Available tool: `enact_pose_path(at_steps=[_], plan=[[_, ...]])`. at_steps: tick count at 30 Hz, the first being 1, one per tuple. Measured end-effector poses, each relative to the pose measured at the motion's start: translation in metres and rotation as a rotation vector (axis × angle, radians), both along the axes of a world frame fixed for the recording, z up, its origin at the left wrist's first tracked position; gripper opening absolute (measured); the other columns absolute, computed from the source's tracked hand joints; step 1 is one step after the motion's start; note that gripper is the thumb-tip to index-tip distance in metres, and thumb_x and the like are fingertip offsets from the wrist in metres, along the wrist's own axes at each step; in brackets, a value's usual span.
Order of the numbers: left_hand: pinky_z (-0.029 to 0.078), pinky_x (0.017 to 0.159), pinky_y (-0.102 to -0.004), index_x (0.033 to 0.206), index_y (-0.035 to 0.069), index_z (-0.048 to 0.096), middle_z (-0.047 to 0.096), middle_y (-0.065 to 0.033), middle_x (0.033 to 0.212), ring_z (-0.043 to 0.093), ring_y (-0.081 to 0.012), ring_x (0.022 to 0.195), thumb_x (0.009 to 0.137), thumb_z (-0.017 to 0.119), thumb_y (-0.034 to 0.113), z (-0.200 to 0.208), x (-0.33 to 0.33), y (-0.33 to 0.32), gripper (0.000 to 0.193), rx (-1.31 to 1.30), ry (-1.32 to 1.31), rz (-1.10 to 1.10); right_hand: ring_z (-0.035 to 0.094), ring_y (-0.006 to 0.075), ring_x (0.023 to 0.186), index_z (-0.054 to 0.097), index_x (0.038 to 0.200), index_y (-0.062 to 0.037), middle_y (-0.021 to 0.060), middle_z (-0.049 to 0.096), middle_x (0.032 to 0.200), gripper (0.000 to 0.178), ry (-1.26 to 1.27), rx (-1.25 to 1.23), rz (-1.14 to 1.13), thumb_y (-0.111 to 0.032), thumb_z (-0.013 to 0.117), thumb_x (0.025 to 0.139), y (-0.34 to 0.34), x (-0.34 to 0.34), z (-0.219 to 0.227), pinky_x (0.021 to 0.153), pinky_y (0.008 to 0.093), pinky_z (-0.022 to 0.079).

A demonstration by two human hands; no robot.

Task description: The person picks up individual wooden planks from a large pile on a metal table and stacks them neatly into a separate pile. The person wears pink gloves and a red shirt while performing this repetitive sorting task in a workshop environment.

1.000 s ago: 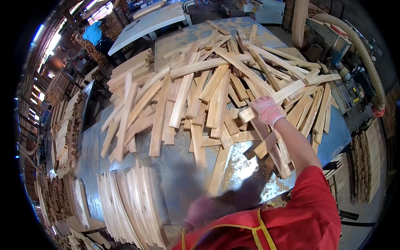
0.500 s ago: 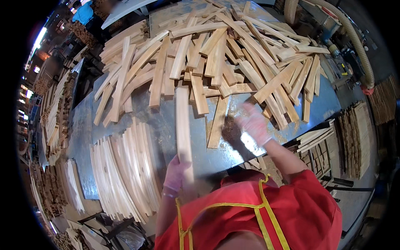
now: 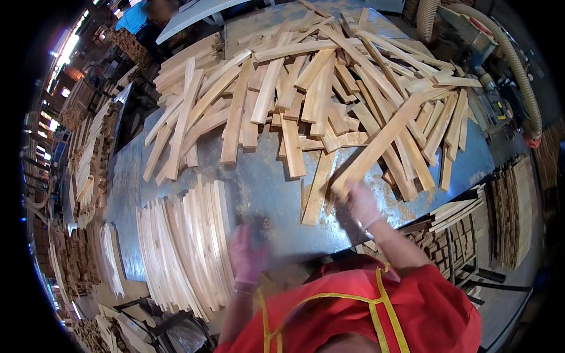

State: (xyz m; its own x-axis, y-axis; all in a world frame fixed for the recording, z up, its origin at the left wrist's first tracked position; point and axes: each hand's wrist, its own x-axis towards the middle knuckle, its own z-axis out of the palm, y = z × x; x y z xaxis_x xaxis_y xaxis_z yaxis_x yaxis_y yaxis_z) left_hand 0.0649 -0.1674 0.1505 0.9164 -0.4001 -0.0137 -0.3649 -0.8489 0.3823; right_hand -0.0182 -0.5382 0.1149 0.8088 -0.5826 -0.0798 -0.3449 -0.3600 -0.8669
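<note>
My right hand (image 3: 363, 206), in a thin pale glove, is closed on the near end of a long wooden slat (image 3: 379, 141). The slat slants away to the right, over the loose pile of slats (image 3: 318, 88). My left hand (image 3: 246, 256), gloved too and blurred, holds nothing. Its fingers look loosely apart, beside the right edge of a row of slats (image 3: 185, 247) standing close together at the table's near left. Just left of that hand is the row's outermost slat (image 3: 222, 217).
The metal table (image 3: 271, 206) carries sawdust. Stacked wood (image 3: 88, 153) stands left, with more stacks (image 3: 506, 206) at the right. A ribbed hose (image 3: 518, 82) hangs by machinery at the far right. A person in a blue top (image 3: 133, 19) is at the far left.
The slat from my left hand now stands at the row's right edge, and that hand has let go. My right hand has closed on a slat from the pile and drawn it nearer.
</note>
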Motion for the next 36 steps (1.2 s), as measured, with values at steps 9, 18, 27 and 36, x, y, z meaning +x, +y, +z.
enact_pose_path(at_steps=[9, 18, 27, 36], plan=[[0.057, 0.095, -0.039, 0.137, -0.002, 0.066, 0.077, -0.0191, 0.116, 0.074, -0.0241, 0.109, 0.087, 0.079, 0.021, -0.042, 0.05, -0.144, 0.056, -0.421, 0.846, -0.073, 0.072, 0.0342, 0.107, 0.071, 0.109, -0.0078, 0.0139, 0.074, 0.119, 0.019, -0.34, -0.448, 0.831, -0.021, 0.064, 0.097, -0.046, 0.061, -0.039, 0.092, 0.0447, 0.057], [0.06, 0.086, -0.0278, 0.131, -0.004, 0.069, 0.077, -0.0072, 0.111, 0.073, -0.0135, 0.099, 0.093, 0.076, 0.004, 0.008, -0.03, -0.05, 0.04, -0.845, 0.927, 0.453, 0.059, 0.016, 0.077, 0.073, 0.109, -0.0064, 0.0028, 0.068, 0.097, 0.037, -0.061, 0.22, -0.15, -0.041, 0.075, 0.095, -0.238, 0.304, -0.038, 0.073, 0.0335, 0.049], [0.053, 0.08, -0.026, 0.123, 0.003, 0.073, 0.072, -0.003, 0.105, 0.064, -0.0089, 0.088, 0.086, 0.077, 0.009, -0.002, -0.07, 0.016, 0.037, -0.472, 0.626, 0.679, 0.067, 0.0166, 0.101, 0.061, 0.138, 0.0014, 0.0072, 0.071, 0.117, 0.063, -0.076, 0.695, -0.011, -0.033, 0.085, 0.091, -0.123, 0.185, 0.033, 0.083, 0.0327, 0.056], [0.049, 0.099, -0.0469, 0.115, 0.008, 0.072, 0.066, -0.0151, 0.127, 0.06, -0.0368, 0.117, 0.086, 0.074, 0.013, -0.048, -0.093, 0.095, 0.029, -0.134, -0.143, 0.348, 0.068, 0.0208, 0.09, 0.068, 0.129, 0.0017, 0.01, 0.073, 0.108, 0.047, 0.071, 0.607, -0.354, -0.023, 0.081, 0.091, -0.117, 0.005, -0.052, 0.08, 0.0382, 0.056]])
